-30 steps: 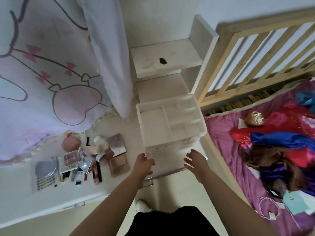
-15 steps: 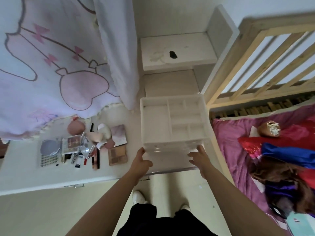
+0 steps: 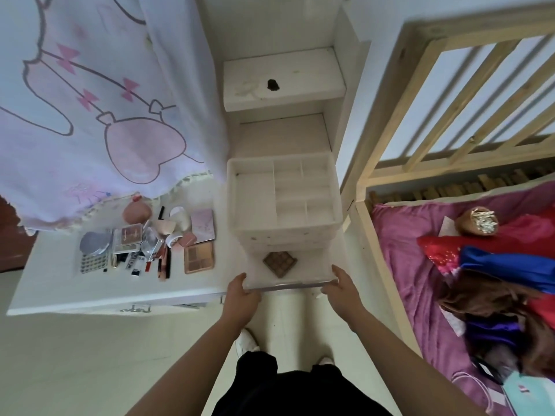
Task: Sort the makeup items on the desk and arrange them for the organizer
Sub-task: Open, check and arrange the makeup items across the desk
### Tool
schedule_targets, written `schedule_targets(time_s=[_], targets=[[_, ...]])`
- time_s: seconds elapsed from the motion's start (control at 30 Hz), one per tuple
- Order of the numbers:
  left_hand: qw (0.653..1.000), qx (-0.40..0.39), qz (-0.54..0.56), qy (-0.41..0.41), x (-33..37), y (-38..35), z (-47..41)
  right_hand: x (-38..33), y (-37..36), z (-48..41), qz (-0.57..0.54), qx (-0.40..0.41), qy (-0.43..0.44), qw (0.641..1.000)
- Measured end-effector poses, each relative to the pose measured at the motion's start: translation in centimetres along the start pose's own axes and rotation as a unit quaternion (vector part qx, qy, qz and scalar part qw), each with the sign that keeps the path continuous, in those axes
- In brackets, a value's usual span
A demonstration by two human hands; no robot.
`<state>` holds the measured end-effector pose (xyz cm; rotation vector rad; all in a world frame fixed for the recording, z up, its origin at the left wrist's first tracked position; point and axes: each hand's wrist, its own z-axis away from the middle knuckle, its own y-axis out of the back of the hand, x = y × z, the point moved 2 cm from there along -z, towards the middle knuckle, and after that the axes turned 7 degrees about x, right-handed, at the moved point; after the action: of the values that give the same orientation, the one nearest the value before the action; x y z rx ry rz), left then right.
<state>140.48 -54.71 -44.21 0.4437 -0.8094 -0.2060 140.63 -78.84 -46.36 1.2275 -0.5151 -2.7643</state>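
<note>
The white organizer is sitting at the right end of the surface, with its divided top tray facing up. Its pulled-out drawer is holding one brown gridded palette. The left grip and right grip are clasping the drawer's front corners. Makeup items are lying heaped to the left.

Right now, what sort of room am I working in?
Most likely a bedroom. A wooden bed frame with a pink sheet stands on the right, and beside it a white desk holds loose makeup and a white organizer whose drawer the left hand and right hand grip.
</note>
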Motion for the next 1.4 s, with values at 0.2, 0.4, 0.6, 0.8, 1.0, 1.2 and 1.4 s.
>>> schedule_targets(time_s=[0.2, 0.4, 0.6, 0.8, 1.0, 1.2, 1.4], targets=[[1.000, -0.014, -0.010, 0.000, -1.9, -0.1, 1.0, 2.0, -0.3, 0.9, 0.056, 0.013, 0.021, 0.998], [0.998, -0.006, 0.047, 0.034, -2.7, -0.2, -0.3, 0.7, -1.3, 0.9, 0.231, 0.114, 0.117, 0.959], [0.998, -0.034, 0.045, 0.038, -3.1, 0.5, -1.3, -3.5, -4.9, -0.7, 0.421, 0.015, 0.250, 0.872], [0.997, -0.061, 0.044, 0.033, -3.3, 1.3, -1.6, -4.6, -9.4, -3.3, 0.434, 0.007, 0.166, 0.885], [0.997, -0.067, 0.016, 0.027, -3.8, 1.8, -1.7, -3.1, -10.5, -3.5, 0.379, -0.017, 0.092, 0.920], [0.994, -0.015, 0.050, 0.091, -2.2, 0.2, -3.3, -3.0, -6.3, -1.6, 0.384, 0.044, 0.141, 0.912], [0.987, -0.010, 0.088, 0.134, -2.9, -2.0, -2.6, -1.2, -3.1, 0.5, 0.338, 0.004, 0.137, 0.931]])
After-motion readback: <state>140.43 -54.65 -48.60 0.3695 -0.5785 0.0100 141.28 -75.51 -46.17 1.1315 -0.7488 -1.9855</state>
